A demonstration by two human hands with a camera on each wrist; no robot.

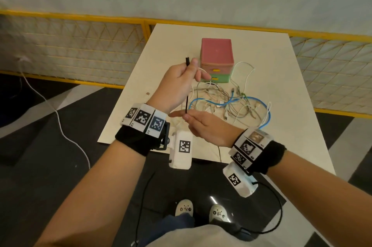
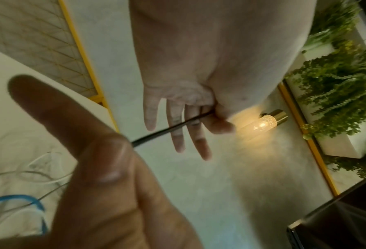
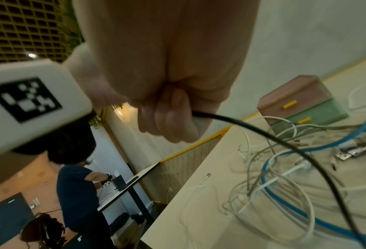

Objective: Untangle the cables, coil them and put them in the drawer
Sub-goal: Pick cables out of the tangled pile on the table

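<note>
My left hand (image 1: 193, 69) is raised in front of the drawer unit and pinches a black cable (image 1: 187, 101) just below its plug. My right hand (image 1: 184, 116) pinches the same cable lower down, so it runs taut and nearly upright between them. In the left wrist view the thumb of my left hand (image 2: 199, 121) presses the black cable (image 2: 167, 130) against the fingers. From my right hand (image 3: 171, 118) the black cable (image 3: 262, 131) arcs down into the tangle (image 3: 284, 168). The tangle (image 1: 231, 103) of white, grey and blue cables lies on the table (image 1: 281, 85).
The small drawer unit (image 1: 216, 53), pink above green with yellow handles, stands at the back of the table with both drawers pushed in. A yellow-framed mesh fence (image 1: 80, 45) runs behind. A white cord (image 1: 50, 105) trails on the floor to the left. Another person (image 3: 77, 185) works at a far table.
</note>
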